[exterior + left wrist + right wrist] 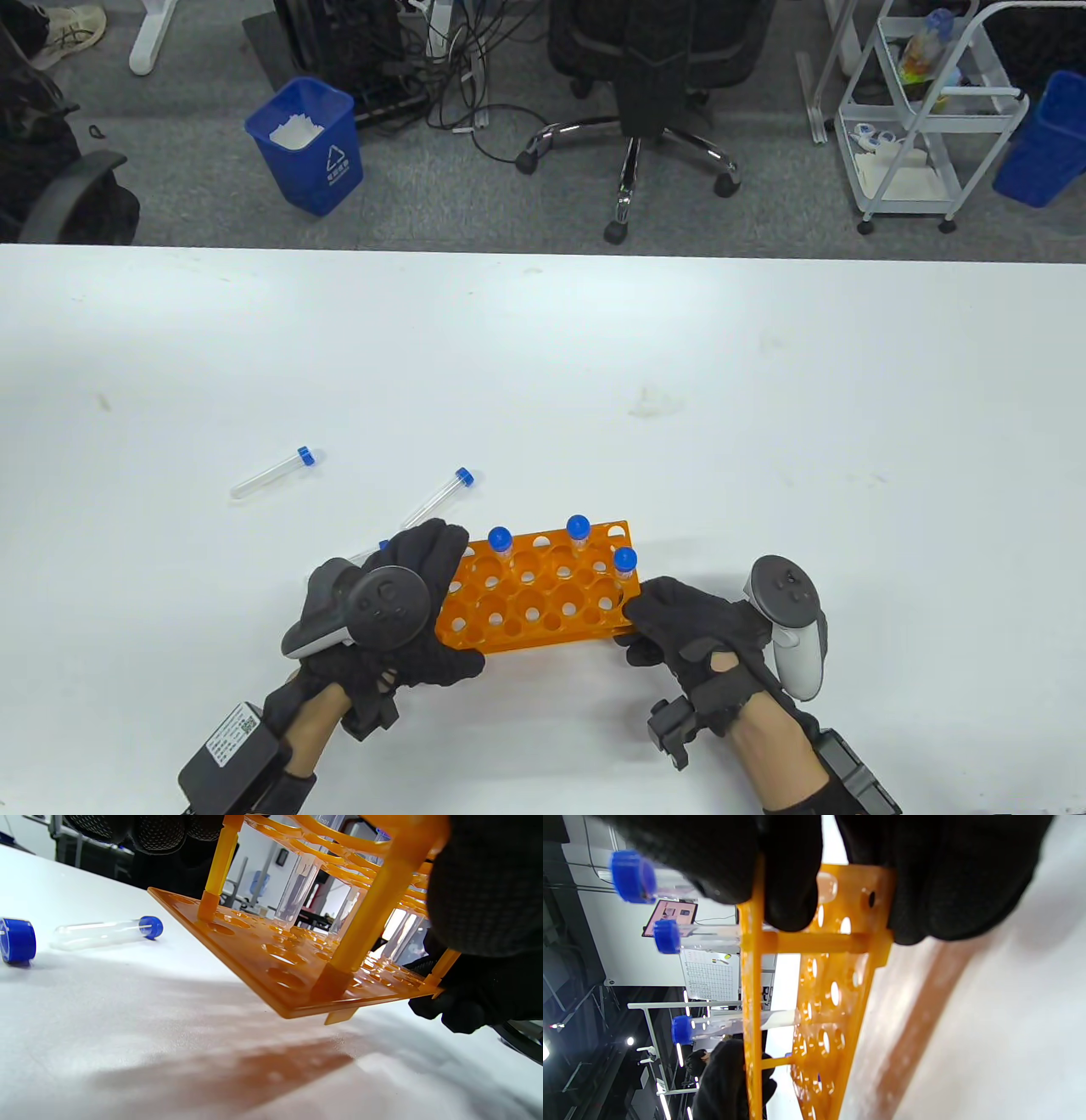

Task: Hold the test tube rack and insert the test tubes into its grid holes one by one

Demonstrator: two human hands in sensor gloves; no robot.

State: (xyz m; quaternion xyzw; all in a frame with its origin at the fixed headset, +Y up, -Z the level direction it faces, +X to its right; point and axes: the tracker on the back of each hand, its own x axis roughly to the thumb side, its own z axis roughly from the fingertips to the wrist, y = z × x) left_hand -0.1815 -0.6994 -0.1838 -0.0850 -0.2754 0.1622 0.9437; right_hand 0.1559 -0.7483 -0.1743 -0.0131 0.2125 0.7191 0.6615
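An orange test tube rack (543,598) lies between my hands near the front of the table (764,407). My left hand (428,594) grips its left end and my right hand (670,615) grips its right end. Three blue-capped tubes stand in it (500,543) (578,533) (625,563). In the left wrist view the rack (297,976) is tilted, its base off the table. The right wrist view shows my fingers (793,878) clamped on the rack frame (840,984). Two loose tubes (276,474) (439,499) lie on the table behind my left hand.
A third loose tube (382,546) is mostly hidden behind my left hand. In the left wrist view one loose tube (106,933) and a blue cap (17,941) lie left of the rack. Beyond the table's far edge are a blue bin (305,144) and a chair (645,102).
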